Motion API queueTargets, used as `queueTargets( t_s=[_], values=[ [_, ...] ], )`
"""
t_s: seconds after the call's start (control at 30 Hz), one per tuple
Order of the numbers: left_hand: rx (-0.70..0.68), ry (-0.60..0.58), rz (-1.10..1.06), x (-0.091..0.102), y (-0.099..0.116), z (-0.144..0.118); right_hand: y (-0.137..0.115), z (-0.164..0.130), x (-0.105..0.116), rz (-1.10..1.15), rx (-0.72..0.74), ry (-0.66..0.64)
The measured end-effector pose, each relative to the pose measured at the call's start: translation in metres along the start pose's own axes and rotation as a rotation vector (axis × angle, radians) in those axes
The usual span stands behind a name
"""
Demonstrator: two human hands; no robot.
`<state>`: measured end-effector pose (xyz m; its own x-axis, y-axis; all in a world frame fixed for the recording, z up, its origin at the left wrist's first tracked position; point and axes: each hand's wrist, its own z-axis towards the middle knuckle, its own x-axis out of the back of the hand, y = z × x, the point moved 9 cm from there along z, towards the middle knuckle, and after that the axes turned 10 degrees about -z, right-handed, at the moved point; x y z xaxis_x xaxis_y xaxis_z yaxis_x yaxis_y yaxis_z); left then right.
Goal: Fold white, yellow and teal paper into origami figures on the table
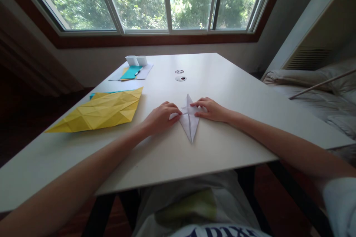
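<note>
A white folded paper (190,127) lies on the white table, shaped like a narrow diamond with one point toward me and a crease down its middle. At its left edge, my left hand (164,116) pinches the paper between thumb and fingers. From the other side, my right hand (211,109) grips the right edge, its index finger resting on the upper part and the thumb lower down. Fingertips cover parts of both side edges.
A large creased yellow paper (102,111) lies to the left, over a blue piece (91,96). Farther back are coloured sheets (130,72), a pen (138,71) and two small white containers (136,60). Round inserts (179,78) sit mid-table. The table's front edge (178,177) is near my lap.
</note>
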<state>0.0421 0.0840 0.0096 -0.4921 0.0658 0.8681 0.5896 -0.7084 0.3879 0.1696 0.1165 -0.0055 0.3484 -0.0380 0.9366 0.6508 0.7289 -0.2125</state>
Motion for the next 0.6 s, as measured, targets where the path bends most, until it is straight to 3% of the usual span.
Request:
queueTargets(
  t_s=[0.3, 0.6],
  values=[
    [-0.055, -0.047, -0.015, -0.010, 0.009, 0.004, 0.002, -0.002, -0.005, -0.099, -0.002, -0.014],
    [-0.032, -0.090, 0.016, -0.014, 0.011, 0.004, -0.015, -0.002, 0.004, -0.071, 0.095, 0.057]
  ],
)
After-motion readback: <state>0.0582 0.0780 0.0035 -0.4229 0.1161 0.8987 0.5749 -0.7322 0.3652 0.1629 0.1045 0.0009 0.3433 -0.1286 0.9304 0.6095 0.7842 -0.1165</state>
